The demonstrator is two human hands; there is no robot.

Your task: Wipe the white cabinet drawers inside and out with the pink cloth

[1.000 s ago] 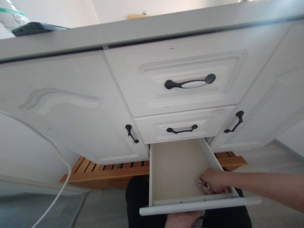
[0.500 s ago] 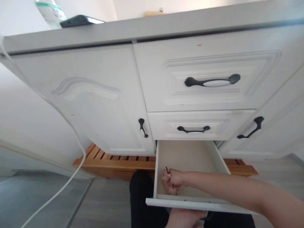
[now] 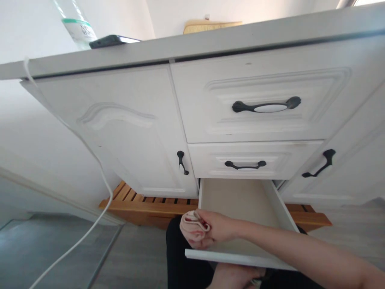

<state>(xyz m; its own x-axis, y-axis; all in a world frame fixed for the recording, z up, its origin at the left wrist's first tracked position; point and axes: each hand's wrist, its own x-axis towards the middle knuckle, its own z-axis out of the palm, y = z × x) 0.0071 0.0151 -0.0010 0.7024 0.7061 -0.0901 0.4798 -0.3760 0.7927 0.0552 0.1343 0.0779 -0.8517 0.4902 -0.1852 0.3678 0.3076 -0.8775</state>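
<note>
My right hand (image 3: pixel 218 228) reaches in from the right, its fingers closed round a rolled cloth (image 3: pixel 194 228), pale pink with red marks. The cloth is at the left side of the pulled-out bottom drawer (image 3: pixel 240 200), covering part of its side wall. Below the drawer's front panel (image 3: pixel 234 259) is my left hand (image 3: pixel 233 275), partly cut off by the frame edge. It appears closed on the drawer's dark handle (image 3: pixel 260 276), though the panel hides most of the grip.
White cabinet doors (image 3: pixel 126 148) flank two shut drawers with dark handles (image 3: pixel 266 105). A phone (image 3: pixel 110 41) and a bottle (image 3: pixel 80 32) stand on the countertop. A white cable (image 3: pixel 102 172) hangs at the left. Slatted wood (image 3: pixel 150 206) runs under the cabinet.
My right hand has come up and left from inside the drawer with the cloth, which shows much more now. My left hand and the drawer have stayed about the same; the view has shifted slightly.
</note>
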